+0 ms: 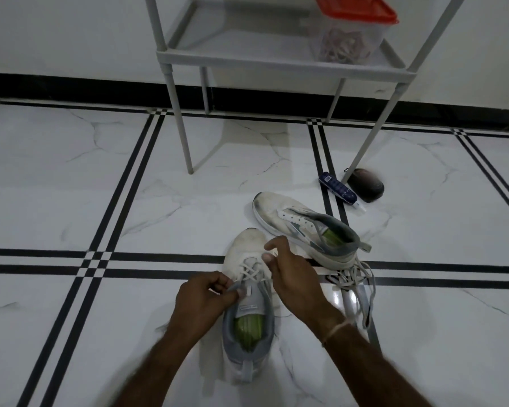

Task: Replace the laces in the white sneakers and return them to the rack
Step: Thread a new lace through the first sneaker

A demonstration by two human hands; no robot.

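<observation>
Pinching lace: left hand, seemingly right hand.

You are on a home floor: white marble-look tiles with black inlay lines, a black skirting under a white wall, and a light grey plastic rack carrying a red-lidded tub.

Tiled floor beneath sneakers, laces, rack

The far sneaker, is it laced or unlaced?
Unlaced: the far sneaker shows bare eyelets, and a loose lace lies beside it.
</observation>
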